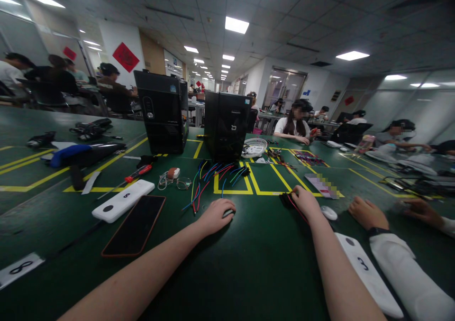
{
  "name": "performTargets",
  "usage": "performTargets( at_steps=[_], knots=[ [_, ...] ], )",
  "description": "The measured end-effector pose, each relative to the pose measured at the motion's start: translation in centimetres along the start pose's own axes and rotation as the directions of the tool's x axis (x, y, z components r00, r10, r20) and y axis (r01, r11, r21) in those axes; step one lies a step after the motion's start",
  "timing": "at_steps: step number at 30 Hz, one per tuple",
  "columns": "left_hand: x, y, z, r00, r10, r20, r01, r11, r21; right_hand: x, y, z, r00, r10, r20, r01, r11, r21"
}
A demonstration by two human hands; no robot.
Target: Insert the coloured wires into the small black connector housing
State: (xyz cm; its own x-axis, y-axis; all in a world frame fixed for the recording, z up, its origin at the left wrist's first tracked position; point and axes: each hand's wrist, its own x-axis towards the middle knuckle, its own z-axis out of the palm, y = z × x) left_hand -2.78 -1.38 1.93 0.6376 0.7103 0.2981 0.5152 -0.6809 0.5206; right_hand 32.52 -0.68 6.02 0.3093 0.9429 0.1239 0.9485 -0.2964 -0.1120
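Observation:
My left hand (pixel 216 215) lies palm down on the green table (pixel 249 264), its fingers curled over a small grey object that I cannot make out. Just beyond it spreads a bundle of coloured wires (pixel 213 175). My right hand (pixel 304 201) is closed on a thin red wire (pixel 295 208) that runs back along my wrist, next to a small black part (pixel 285 198). A small white oval object (pixel 329 212) sits right of that hand.
Two black computer towers (pixel 164 112) (pixel 226 124) stand behind the wires. A phone (pixel 136 225), a white power bank (pixel 122 200), glasses (pixel 175 180) and a red screwdriver (pixel 138 172) lie at left. A co-worker's white-sleeved arm (pixel 401 269) rests at right, beside a white numbered block (pixel 368 273).

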Motion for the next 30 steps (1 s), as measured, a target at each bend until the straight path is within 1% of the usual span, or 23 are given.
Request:
performTargets(
  at_steps=[5,16,23,30],
  knots=[
    [0.0,0.0,0.0,1.0,-0.001,0.004,0.001,1.0,0.0,-0.1,-0.1,0.1,1.0,-0.002,0.013,0.002,1.0,-0.03],
    [0.0,-0.5,0.4,1.0,0.012,-0.005,-0.012,1.0,0.02,-0.5,-0.8,0.4,0.998,-0.02,-0.051,0.014,0.993,-0.116],
    [0.0,-0.3,0.3,1.0,0.009,-0.006,-0.009,1.0,0.017,-0.1,-0.5,1.5,0.993,0.055,-0.109,-0.059,0.997,-0.038],
    [0.0,-0.3,0.3,1.0,0.003,-0.001,-0.003,1.0,0.022,0.3,0.4,1.9,0.996,0.031,-0.083,-0.03,0.999,0.022]
  ],
)
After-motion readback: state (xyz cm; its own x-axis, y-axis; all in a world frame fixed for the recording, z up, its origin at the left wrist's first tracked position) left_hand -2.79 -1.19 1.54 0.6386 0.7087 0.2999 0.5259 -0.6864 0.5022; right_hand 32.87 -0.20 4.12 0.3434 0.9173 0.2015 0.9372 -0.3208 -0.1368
